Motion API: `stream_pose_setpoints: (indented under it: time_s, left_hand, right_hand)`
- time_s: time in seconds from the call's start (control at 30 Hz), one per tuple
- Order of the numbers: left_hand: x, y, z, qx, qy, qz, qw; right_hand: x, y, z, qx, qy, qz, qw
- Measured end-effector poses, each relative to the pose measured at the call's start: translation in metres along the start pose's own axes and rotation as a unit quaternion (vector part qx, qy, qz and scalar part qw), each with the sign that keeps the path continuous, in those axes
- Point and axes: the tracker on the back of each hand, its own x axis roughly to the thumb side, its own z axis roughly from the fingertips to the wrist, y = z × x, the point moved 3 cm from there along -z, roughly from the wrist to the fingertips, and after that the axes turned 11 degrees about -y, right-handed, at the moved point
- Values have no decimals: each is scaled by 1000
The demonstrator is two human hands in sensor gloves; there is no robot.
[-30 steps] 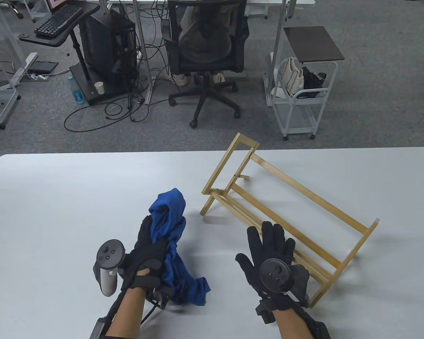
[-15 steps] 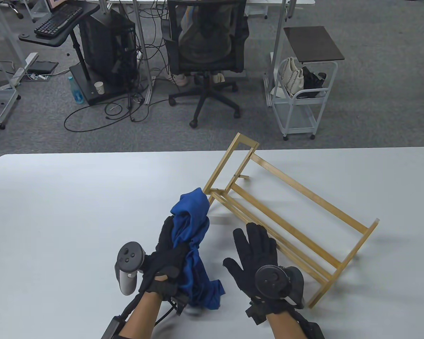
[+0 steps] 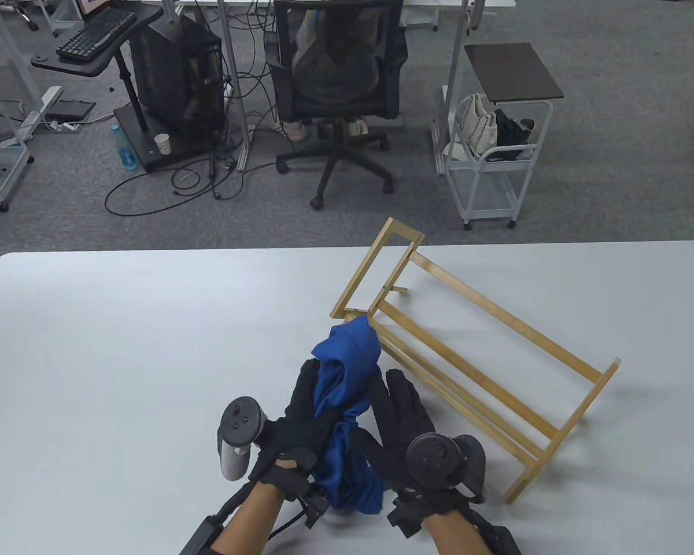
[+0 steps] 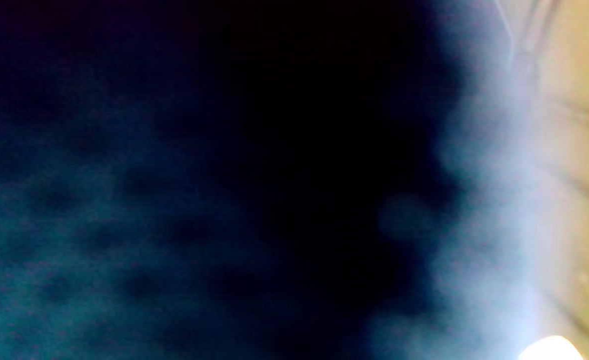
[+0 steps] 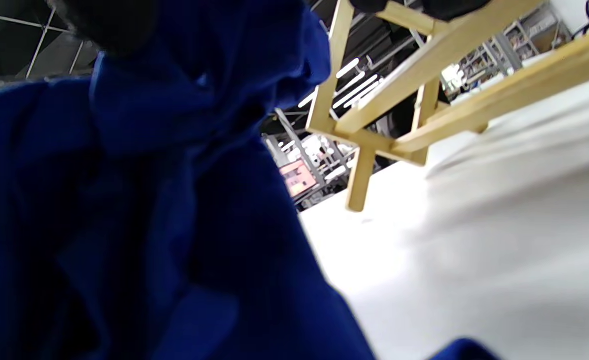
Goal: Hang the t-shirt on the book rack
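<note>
A bunched blue t-shirt (image 3: 347,381) hangs lifted above the white table (image 3: 121,347), just left of the wooden book rack (image 3: 474,358). My left hand (image 3: 309,413) grips the shirt around its middle. My right hand (image 3: 396,416) is open with its fingers stretched out, right beside the shirt's right side, close to touching it. In the right wrist view the shirt (image 5: 149,210) fills the left half and the rack's near leg and rails (image 5: 374,135) stand behind it. The left wrist view is covered by blurred dark blue cloth (image 4: 124,225).
The rack lies at an angle across the table's right half, its far end (image 3: 393,243) near the back edge. Beyond the table stand an office chair (image 3: 338,87) and a white cart (image 3: 491,167) on the floor.
My left hand has carried the shirt to the right, up to the rack's near-left corner. My right hand has moved left and come beside the shirt.
</note>
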Motion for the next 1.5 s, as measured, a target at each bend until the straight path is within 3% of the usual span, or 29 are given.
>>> stream_pose_setpoints:
  time_s: [0.33, 0.7, 0.93, 1.5]
  left_hand:
    - [6, -13, -2, -34, -18, -26, 999]
    - [19, -34, -3, -75, -47, -112, 990]
    - [20, -38, -3, -93, -53, -125, 986]
    - [21, -50, 2, -157, -44, -144, 976]
  right_hand:
    - [-2, 3, -1, 12, -6, -78, 997]
    - [-4, 12, -1, 31, 13, -236, 971]
    - [-10, 16, -2, 39, 26, -304, 952]
    - [-26, 18, 1, 22, 50, -295, 954]
